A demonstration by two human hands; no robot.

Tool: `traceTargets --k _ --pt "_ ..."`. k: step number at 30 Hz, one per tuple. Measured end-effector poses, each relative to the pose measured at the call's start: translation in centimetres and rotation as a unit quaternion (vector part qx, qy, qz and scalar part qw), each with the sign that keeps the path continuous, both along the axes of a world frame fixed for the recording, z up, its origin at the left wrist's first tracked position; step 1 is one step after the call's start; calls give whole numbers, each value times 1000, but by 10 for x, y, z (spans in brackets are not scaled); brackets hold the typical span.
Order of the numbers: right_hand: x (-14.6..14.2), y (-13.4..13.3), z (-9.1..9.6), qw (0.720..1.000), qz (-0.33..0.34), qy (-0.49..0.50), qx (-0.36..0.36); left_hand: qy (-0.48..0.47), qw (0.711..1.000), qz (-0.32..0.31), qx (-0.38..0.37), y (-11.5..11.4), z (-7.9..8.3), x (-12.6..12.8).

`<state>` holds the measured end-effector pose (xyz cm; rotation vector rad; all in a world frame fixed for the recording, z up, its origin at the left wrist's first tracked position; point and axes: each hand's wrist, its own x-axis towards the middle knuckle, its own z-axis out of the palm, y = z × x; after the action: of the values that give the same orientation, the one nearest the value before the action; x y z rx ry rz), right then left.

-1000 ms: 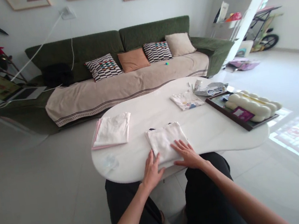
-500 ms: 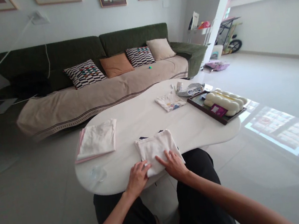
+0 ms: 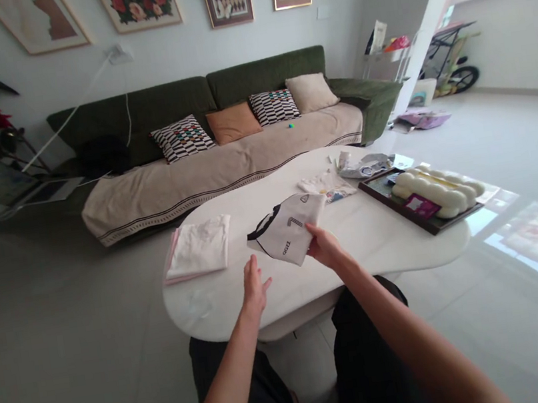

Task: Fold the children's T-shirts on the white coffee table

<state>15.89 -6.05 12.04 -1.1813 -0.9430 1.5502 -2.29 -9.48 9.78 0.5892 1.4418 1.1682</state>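
Observation:
A folded white jersey (image 3: pixel 287 227) with black trim and dark lettering is lifted off the table, tilted, its printed side up. My right hand (image 3: pixel 323 245) grips its right edge, thumb on top and the other fingers beneath. Below the jersey's left corner, my left hand (image 3: pixel 255 285) is open, fingers apart, holding nothing. To the left lies a folded stack of white and pink cloth (image 3: pixel 199 247). Beyond the jersey, a white printed garment (image 3: pixel 327 186) lies folded on the table, partly covered from view by the jersey.
The white table (image 3: pixel 284 300) has a curved edge close to my knees. On its right stands a dark tray (image 3: pixel 392 210) bearing a puffy cream object (image 3: pixel 439 191). A crumpled silver packet (image 3: pixel 367 165) lies behind it. A green sofa (image 3: pixel 159 113) stands past the table.
The jersey was flat on the table, plain side up, under both hands. Now my right hand has raised it with its print showing, and my left hand is off it. The view shifted left.

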Motion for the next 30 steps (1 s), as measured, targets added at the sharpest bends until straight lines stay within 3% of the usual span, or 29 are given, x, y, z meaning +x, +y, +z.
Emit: traceTargets --k 2,5,7,9,12,16,22,26,30 --pt "1 -35 -27 996 -44 57 -59 -30 999 3 -37 -15 -16 5" --pt "6 -94 -67 988 -15 47 -144 -105 989 -51 -87 -35 -36 13" --pt "16 -121 -80 989 2 -5 -150 -115 986 -78 -90 -42 -44 18" --pt "31 -133 -81 986 -11 -111 -121 -99 989 -78 -79 -45 -48 24" --pt "57 -123 -67 963 -68 -251 -72 -80 992 -76 -68 -43 -47 32" --pt "82 -89 -53 929 -131 -344 -42 -54 994 -75 -61 -39 -42 39" --pt "85 -45 -66 897 -127 -419 -69 -39 992 -99 -67 -25 -46 37" --pt "81 -20 -71 904 -95 -401 -114 -36 992 -95 -73 -5 -50 39" --pt "82 3 -64 939 -24 -309 -150 -85 990 -73 -87 16 -45 45"
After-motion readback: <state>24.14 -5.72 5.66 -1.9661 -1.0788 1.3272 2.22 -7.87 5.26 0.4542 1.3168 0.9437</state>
